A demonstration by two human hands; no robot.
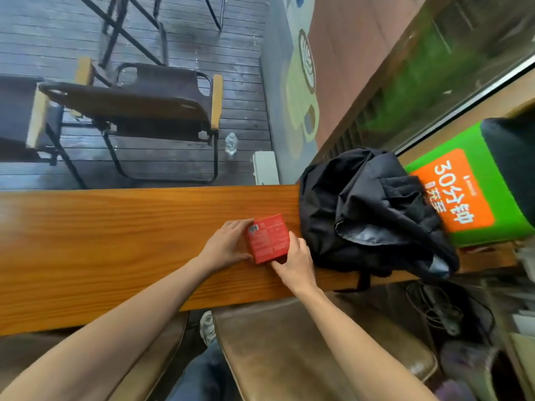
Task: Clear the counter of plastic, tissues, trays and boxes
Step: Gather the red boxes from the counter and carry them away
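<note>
box: small red box (268, 238) with white print and a barcode sticker on the top face, sitting on the wooden counter (115, 241) toward its right end, just left of the backpack
left hand: left hand (228, 244) is up against the box's left side, fingers along the far left corner and thumb down by the near left corner, so it's gripping that edge
right hand: right hand (296, 260) has the near right corner, thumb along the bottom edge and fingers curled up the right side, pinching it; box is basically sandwiched between both hands
lifted or not: honestly can't tell if the box is off the wood or still flat on it
backpack: black backpack (373, 212) slumped on the right end of the counter, a strap hanging over the near edge, close to the box but not touching as far as I can see
green thing: big green box (474, 198) with an orange panel and white characters, right of the backpack, partly behind it
beyond the counter: dark folding chair (139, 102) with wooden armrests on a wet-looking deck, clear water bottle (231, 143) standing on the floor by it
near side: brown leather seat (304, 351) under the right arm, a shoe (208, 327) showing in the gap below the counter
</note>
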